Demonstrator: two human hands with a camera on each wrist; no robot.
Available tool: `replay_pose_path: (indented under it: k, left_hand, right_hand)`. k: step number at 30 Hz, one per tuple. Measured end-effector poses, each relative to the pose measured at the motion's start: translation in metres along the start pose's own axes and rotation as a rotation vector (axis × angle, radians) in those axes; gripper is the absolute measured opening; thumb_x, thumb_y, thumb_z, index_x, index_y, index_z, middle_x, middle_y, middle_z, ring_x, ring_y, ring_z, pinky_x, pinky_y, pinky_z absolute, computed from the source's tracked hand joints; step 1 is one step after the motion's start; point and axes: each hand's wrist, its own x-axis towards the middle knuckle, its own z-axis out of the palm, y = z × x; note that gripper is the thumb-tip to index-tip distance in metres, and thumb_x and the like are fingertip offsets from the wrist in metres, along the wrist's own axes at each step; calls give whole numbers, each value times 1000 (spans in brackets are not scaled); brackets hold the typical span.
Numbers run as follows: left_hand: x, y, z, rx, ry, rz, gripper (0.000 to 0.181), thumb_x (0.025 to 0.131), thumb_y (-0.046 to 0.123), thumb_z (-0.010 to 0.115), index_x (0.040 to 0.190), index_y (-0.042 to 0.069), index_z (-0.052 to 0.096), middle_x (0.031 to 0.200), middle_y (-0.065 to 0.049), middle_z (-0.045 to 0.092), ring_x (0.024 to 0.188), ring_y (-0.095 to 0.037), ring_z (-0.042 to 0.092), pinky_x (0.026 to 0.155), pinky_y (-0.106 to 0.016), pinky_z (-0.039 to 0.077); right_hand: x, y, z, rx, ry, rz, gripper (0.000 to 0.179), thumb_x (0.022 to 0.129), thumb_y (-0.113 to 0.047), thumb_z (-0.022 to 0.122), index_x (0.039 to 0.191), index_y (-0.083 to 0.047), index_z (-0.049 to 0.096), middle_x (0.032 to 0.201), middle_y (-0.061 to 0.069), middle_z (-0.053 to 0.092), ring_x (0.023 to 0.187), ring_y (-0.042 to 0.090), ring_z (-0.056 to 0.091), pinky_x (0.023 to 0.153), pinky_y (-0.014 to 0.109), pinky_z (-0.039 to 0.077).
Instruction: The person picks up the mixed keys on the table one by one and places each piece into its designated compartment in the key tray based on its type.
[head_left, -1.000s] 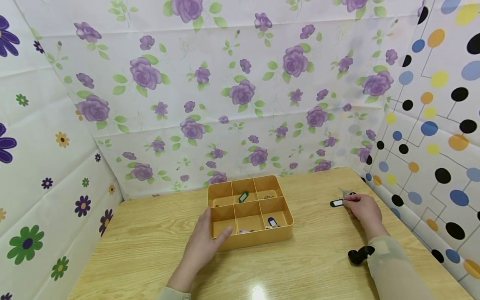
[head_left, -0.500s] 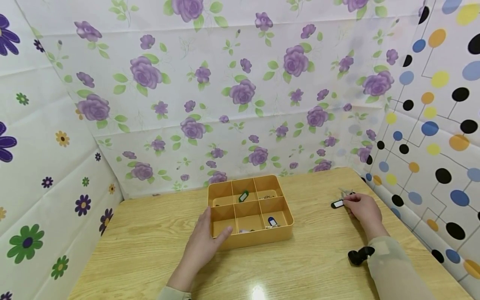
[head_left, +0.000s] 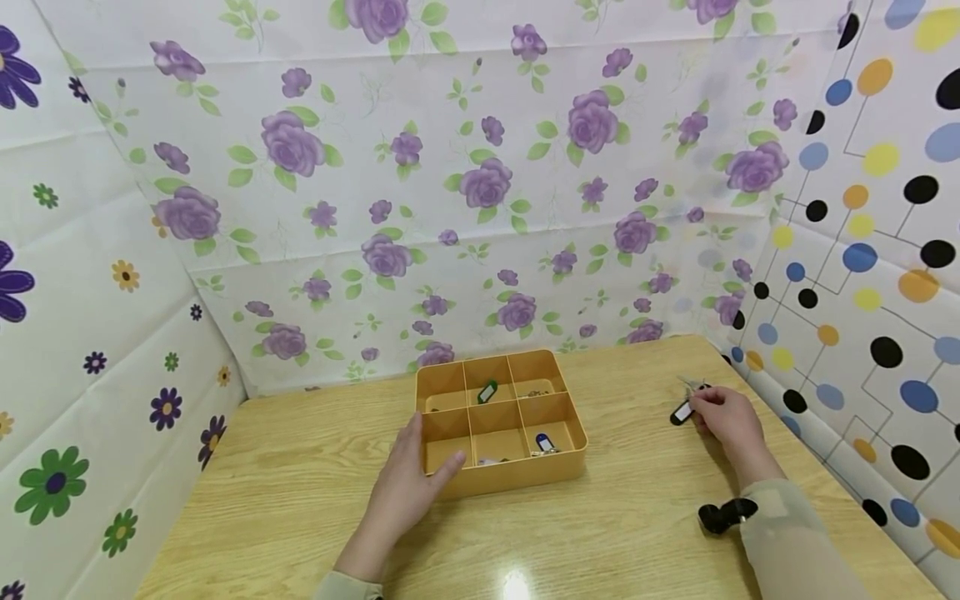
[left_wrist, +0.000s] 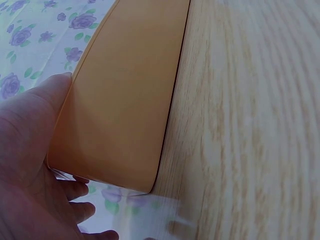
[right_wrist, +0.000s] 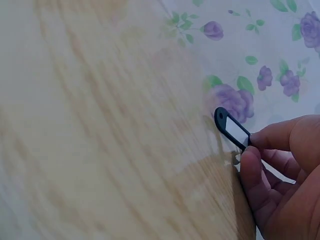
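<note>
At the right of the table, my right hand point(head_left: 727, 425) pinches the end of a black key tag point(head_left: 682, 412) with a white label between thumb and forefinger. The same key tag point(right_wrist: 232, 129) stands out from the fingertips in the right wrist view. Silvery keys point(head_left: 691, 385) lie just beyond these fingers, partly hidden. My left hand point(head_left: 408, 479) rests at the near left corner of an orange six-section box point(head_left: 510, 477). Its thumb lies over the front rim and its fingers extend along the left wall. In the left wrist view, the thumb touches the box's edge point(left_wrist: 120, 100).
Inside the box are a green key tag point(head_left: 487, 392), a blue key tag point(head_left: 544, 443) and some small metal pieces point(head_left: 534, 394). Patterned cloth point(head_left: 480, 208) hangs behind and beside the wooden table point(head_left: 300, 467). A black wrist camera point(head_left: 726, 517) sits at the right sleeve.
The black key tag has swung in the right fingers, its free end turning toward the near side. The right forearm shifts very slightly. My left hand and the box stay put.
</note>
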Motion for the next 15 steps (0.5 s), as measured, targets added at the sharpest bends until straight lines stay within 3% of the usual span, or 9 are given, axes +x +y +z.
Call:
replay_pose_path:
  k: [15]
  left_hand:
    - [0, 1, -1, -2, -4, -12, 113, 103, 68, 67, 176, 2, 13, 181, -23, 16, 166, -48, 17, 128, -70, 23]
  right_hand:
    - [-8, -4, -5, 199, 0, 43, 36, 114, -17, 60, 135, 12, 55, 97, 5, 71, 77, 8, 72, 70, 27, 65]
